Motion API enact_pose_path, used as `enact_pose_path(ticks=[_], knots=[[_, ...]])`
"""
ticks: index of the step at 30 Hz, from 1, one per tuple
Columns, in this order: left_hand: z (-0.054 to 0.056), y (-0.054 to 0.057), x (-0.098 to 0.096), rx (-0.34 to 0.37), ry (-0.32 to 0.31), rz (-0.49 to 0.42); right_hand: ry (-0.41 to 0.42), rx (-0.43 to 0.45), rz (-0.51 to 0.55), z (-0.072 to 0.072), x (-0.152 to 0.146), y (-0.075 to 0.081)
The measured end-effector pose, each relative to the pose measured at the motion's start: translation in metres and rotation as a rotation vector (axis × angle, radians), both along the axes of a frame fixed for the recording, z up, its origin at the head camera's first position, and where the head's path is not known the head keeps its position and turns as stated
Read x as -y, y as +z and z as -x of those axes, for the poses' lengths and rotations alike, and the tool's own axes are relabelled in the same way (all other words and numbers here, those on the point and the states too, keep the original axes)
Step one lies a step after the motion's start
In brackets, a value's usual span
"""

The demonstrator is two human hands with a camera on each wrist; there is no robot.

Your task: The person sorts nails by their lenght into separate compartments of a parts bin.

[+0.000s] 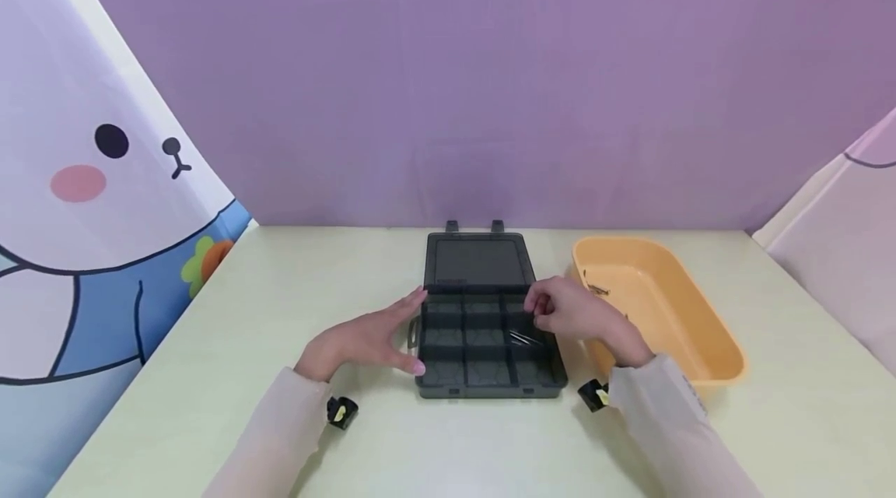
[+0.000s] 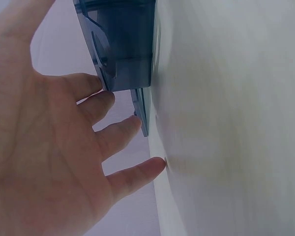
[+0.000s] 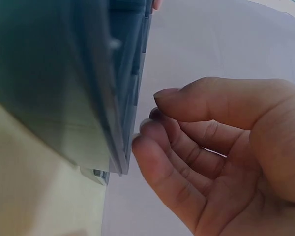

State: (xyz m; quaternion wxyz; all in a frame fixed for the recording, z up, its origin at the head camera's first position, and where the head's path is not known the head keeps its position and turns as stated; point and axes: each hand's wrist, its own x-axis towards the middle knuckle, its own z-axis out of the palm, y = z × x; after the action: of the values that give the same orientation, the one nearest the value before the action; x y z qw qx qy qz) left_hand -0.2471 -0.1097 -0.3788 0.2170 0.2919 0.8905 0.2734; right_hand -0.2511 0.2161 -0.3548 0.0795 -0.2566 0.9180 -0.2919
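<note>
A dark translucent compartment box [image 1: 485,334] lies on the table with its lid [image 1: 479,258] folded back. Several thin shiny pieces [image 1: 525,338] lie in a right-hand compartment; their kind is too small to tell. My left hand [image 1: 371,338] is spread at the box's left side, fingers at its upper left corner and thumb by its lower left edge. In the left wrist view the fingers [image 2: 125,135] stand apart with nothing between them. Over the right-hand compartments hovers my right hand [image 1: 570,310], its fingers loosely bent. Nothing shows between thumb and fingertips in the right wrist view.
An orange basin [image 1: 672,319] stands right of the box, close under my right forearm. Small thin dark pieces [image 1: 597,289] lie at its left side. A purple cloth backdrop [image 1: 476,93] rises behind the pale table [image 1: 336,272].
</note>
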Motion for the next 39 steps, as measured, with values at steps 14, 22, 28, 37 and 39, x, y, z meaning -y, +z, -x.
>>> enact_pose_path(ticks=[14, 22, 28, 37, 39], knots=[[0.001, 0.000, -0.003, 0.012, 0.003, -0.001, -0.014, -0.062, -0.020, -0.009, -0.014, 0.024], [0.000, 0.001, -0.001, 0.010, 0.008, 0.002, -0.038, -0.092, -0.081, -0.006, -0.033, 0.043], [0.001, 0.001, -0.001, 0.025, 0.004, -0.006, -0.068, -0.095, -0.143, 0.003, -0.049, 0.046], [0.002, 0.001, -0.001, 0.026, 0.001, 0.000, -0.074, -0.107, -0.196, 0.017, -0.069, 0.045], [0.002, 0.001, -0.001, 0.027, 0.002, 0.001, -0.074, -0.086, -0.215, 0.020, -0.074, 0.046]])
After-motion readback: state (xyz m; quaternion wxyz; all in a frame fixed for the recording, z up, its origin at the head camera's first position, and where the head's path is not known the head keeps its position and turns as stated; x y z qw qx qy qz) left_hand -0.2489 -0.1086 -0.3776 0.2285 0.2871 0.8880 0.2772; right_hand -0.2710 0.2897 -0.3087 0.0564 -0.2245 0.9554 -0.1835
